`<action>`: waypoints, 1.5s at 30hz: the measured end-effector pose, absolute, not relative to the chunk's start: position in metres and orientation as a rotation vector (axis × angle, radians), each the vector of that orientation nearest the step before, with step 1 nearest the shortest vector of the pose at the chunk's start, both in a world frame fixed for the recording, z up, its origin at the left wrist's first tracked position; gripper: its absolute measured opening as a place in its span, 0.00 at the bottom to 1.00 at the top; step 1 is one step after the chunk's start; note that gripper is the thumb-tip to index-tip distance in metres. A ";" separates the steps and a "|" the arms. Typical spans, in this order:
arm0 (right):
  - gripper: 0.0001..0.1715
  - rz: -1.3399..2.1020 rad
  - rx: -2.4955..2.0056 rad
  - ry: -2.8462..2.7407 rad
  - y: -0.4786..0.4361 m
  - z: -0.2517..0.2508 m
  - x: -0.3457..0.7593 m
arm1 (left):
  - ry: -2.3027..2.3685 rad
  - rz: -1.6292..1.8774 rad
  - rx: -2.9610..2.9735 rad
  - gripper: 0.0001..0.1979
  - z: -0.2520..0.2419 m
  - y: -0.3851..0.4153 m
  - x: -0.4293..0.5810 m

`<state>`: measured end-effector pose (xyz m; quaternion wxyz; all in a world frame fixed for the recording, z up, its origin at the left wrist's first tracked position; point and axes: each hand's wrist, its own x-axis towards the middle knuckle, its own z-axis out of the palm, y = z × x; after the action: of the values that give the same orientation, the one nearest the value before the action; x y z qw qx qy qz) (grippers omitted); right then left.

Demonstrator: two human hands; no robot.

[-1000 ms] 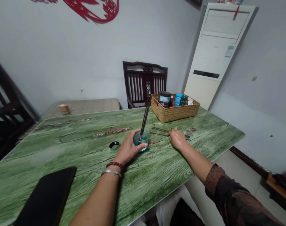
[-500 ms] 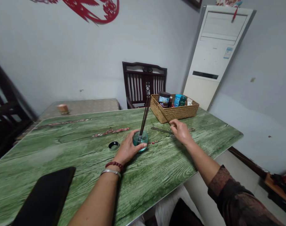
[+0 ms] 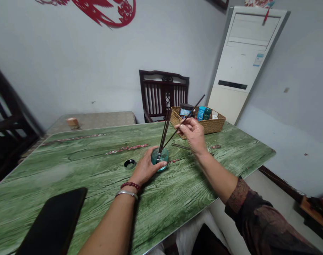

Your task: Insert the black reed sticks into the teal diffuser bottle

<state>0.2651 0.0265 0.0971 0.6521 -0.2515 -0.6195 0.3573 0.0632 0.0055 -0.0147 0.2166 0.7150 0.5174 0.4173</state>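
My left hand (image 3: pixel 148 164) is wrapped round a blue-green glass reed diffuser bottle (image 3: pixel 161 160) that stands upright on the table. Several dark reed sticks (image 3: pixel 165 131) lean together out of its neck. Between the thumb and fingers of my right hand (image 3: pixel 192 133) is a single dark reed stick (image 3: pixel 195 107), slanted, its lower end close to the bottle's mouth; whether it has entered cannot be made out. More sticks (image 3: pixel 181 146) lie on the table behind my right wrist. Left of the bottle rests a round black cap or ring (image 3: pixel 129 163).
A wicker basket (image 3: pixel 213 127) with jars and bottles stands at the back of the green table (image 3: pixel 97 173). At the near left lies a flat black object (image 3: pixel 53 219). Beyond the table are a dark wooden chair (image 3: pixel 163 76) and a tall white air conditioner (image 3: pixel 238 63).
My right hand has moved up and left, bringing its stick from beside the basket to the bottle's mouth and tilting it the other way. My left hand stays on the bottle.
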 end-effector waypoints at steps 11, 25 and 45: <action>0.12 0.754 -0.696 -1.523 0.045 0.072 0.239 | 1.425 1.190 1.969 0.34 -0.013 0.005 0.064; 0.11 0.118 -1.183 -1.939 0.035 0.046 0.297 | 1.431 1.155 1.994 0.36 -0.019 0.008 0.062; 0.16 -0.312 -1.808 -2.236 0.050 -0.011 0.340 | 1.460 1.147 2.007 0.35 -0.018 0.009 0.061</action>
<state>0.3397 0.0498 -0.0114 0.1243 -0.6203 -0.7670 -0.1071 0.0611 0.0087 -0.0178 0.2023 0.7189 0.5231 0.4107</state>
